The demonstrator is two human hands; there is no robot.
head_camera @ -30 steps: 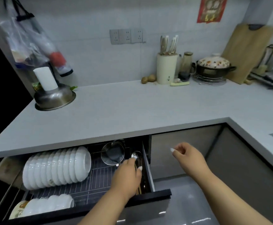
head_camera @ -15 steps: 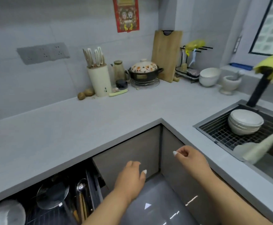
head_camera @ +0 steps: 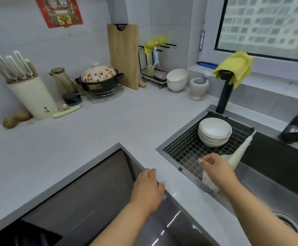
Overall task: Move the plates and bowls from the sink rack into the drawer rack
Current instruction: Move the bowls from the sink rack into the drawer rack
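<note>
A stack of white bowls (head_camera: 214, 132) sits at the far end of the wire sink rack (head_camera: 183, 153). A white plate (head_camera: 240, 151) stands on edge along the rack's right side, leaning over the sink. My right hand (head_camera: 217, 173) hovers over the rack's near end in front of the plate's lower part, fingers loosely curled, with nothing seen in its grasp. Spread open and empty, my left hand (head_camera: 149, 189) is above the counter's front edge. Only a dark corner of the open drawer (head_camera: 25, 235) shows at the bottom left.
A black faucet (head_camera: 224, 93) draped with a yellow cloth stands behind the sink. On the counter's back are a knife block (head_camera: 31, 96), a flowered pot (head_camera: 100, 79), a cutting board (head_camera: 123, 54), white bowls (head_camera: 177, 79) and a mortar (head_camera: 198, 87).
My view has swung right from the drawer rack to the sink. Both hands moved right with it, the right one coming over the sink rack beside the plate.
</note>
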